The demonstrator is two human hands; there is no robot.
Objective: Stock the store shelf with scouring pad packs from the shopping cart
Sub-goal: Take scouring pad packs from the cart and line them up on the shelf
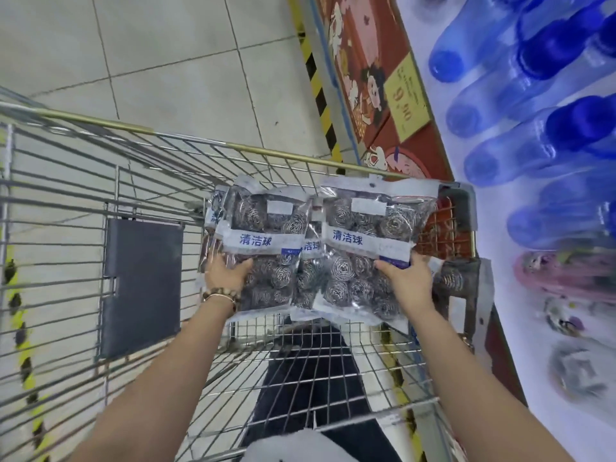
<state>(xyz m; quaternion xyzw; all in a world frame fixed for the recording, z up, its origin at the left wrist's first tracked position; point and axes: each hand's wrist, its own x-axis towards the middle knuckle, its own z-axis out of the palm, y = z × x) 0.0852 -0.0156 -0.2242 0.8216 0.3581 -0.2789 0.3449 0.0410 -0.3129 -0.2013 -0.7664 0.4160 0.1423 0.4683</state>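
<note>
Two packs hang side by side over the shopping cart [140, 128], long axes pointing away, the left scouring pad pack [266, 228] gripped by the left hand [226, 273], the right scouring pad pack [363, 241] by the right hand [405, 280], which is nearer the store shelf [513, 331] on the right.

Bright, even light; glare and blur at right; edges bowed.
</note>
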